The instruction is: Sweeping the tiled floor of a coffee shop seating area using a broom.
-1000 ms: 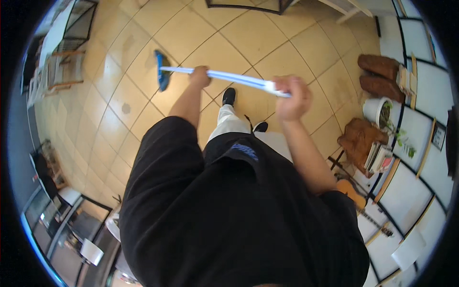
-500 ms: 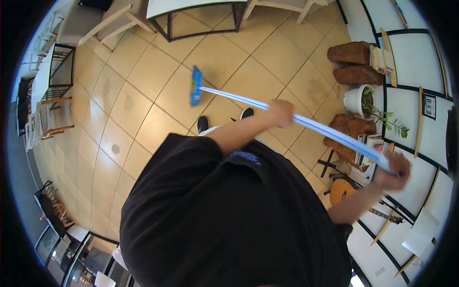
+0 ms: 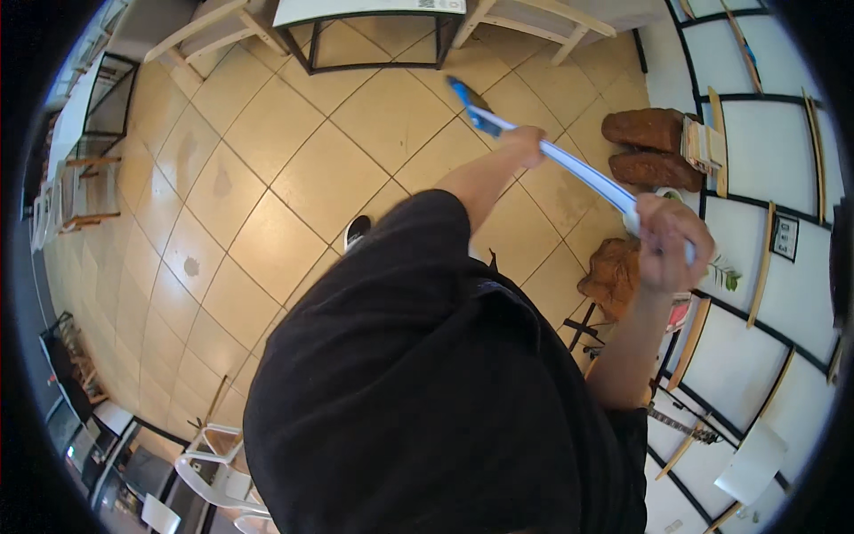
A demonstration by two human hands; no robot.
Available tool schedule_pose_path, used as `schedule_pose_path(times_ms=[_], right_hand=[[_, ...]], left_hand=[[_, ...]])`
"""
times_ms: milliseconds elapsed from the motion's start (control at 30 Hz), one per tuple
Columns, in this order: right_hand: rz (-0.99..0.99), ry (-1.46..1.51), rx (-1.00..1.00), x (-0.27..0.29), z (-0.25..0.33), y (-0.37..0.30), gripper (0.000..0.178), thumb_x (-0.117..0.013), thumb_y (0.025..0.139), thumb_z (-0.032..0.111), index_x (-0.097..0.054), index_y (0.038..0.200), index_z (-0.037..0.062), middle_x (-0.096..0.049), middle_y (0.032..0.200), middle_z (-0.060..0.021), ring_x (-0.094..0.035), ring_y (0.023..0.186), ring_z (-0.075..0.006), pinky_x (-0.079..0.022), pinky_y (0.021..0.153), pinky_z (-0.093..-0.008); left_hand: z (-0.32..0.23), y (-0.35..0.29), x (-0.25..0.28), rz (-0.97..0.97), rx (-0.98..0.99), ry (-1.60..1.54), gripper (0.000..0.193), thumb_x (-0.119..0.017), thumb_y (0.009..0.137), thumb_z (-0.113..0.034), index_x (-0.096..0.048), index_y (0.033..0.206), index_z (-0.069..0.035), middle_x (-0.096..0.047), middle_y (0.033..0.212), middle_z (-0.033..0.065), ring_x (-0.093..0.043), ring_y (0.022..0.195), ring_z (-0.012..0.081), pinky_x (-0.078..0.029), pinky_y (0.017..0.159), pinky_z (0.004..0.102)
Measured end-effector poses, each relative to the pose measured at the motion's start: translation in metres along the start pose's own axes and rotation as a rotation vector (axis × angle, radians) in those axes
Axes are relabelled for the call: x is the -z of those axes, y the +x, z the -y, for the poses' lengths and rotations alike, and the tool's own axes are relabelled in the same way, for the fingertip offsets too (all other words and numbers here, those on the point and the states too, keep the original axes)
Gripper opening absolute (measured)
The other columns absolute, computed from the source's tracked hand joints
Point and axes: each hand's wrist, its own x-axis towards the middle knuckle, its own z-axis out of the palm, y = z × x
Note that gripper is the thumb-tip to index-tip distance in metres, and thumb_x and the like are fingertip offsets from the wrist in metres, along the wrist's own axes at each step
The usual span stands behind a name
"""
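A broom with a blue head and a white-and-blue striped handle slants across in front of me. Its head is over the tiled floor near the far table, farther from me than either hand. My left hand is wrapped round the lower handle, close above the head. Near the handle's upper end, at the right, my right hand is closed on it. Whether the bristles touch the tiles cannot be told. One black shoe shows beside my left sleeve.
A white-topped table with a dark frame stands ahead, with a wooden-framed chair beside it. Brown carved stools with books line the right wall. White chairs stand at the lower left, and a guitar neck shows at right.
The broom head has moved right and farther away, toward the table. My left hand has gone forward, and my right hand has moved forward and left. My body has shifted slightly.
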Motion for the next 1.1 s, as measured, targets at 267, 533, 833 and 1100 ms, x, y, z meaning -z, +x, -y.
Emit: schedule_pose_path(times_ms=[267, 533, 833, 1100], right_hand=[[0.269, 0.37, -0.175, -0.068, -0.005, 0.047, 0.028, -0.037, 0.079, 0.016, -0.037, 0.055, 0.0025, -0.032, 0.048, -0.0047, -0.035, 0.047, -0.0155, -0.033, 0.053, -0.0312], [0.071, 0.557, -0.409, -0.161, -0.008, 0.046, 0.027, -0.035, 0.078, 0.016, -0.036, 0.053, 0.0063, -0.028, 0.047, -0.0028, -0.032, 0.046, -0.0148, -0.037, 0.056, -0.0362], [-0.216, 0.321, -0.626, -0.248, -0.044, -0.106, 0.023, -0.042, 0.074, 0.01, -0.04, 0.052, 0.0028, -0.035, 0.048, -0.0056, -0.037, 0.048, -0.0165, -0.039, 0.056, -0.0382], [-0.579, 0.373, -0.717, -0.074, 0.008, -0.146, 0.023, -0.039, 0.076, 0.014, -0.039, 0.055, 0.0044, -0.039, 0.054, -0.0068, -0.038, 0.053, -0.0182, -0.038, 0.059, -0.0381]], left_hand=[[0.064, -0.068, 0.09, -0.184, 0.171, -0.121, 0.019, -0.055, 0.065, -0.028, -0.056, 0.079, -0.016, -0.057, 0.078, 0.0085, -0.054, 0.077, 0.0261, -0.043, 0.064, 0.0347], [0.151, -0.17, 0.159, -0.212, 0.345, -0.145, 0.018, -0.05, 0.067, -0.022, -0.055, 0.081, -0.012, -0.055, 0.086, 0.0122, -0.052, 0.082, 0.0286, -0.042, 0.07, 0.0363], [0.315, -0.285, 0.137, -0.173, 0.485, 0.187, 0.011, -0.049, 0.067, -0.015, -0.053, 0.072, -0.006, -0.055, 0.072, 0.017, -0.053, 0.07, 0.0334, -0.042, 0.058, 0.0377], [0.164, -0.245, 0.06, 0.175, 0.33, 0.391, 0.017, -0.053, 0.066, -0.02, -0.055, 0.081, -0.011, -0.056, 0.084, 0.0123, -0.053, 0.08, 0.0283, -0.042, 0.066, 0.0406]])
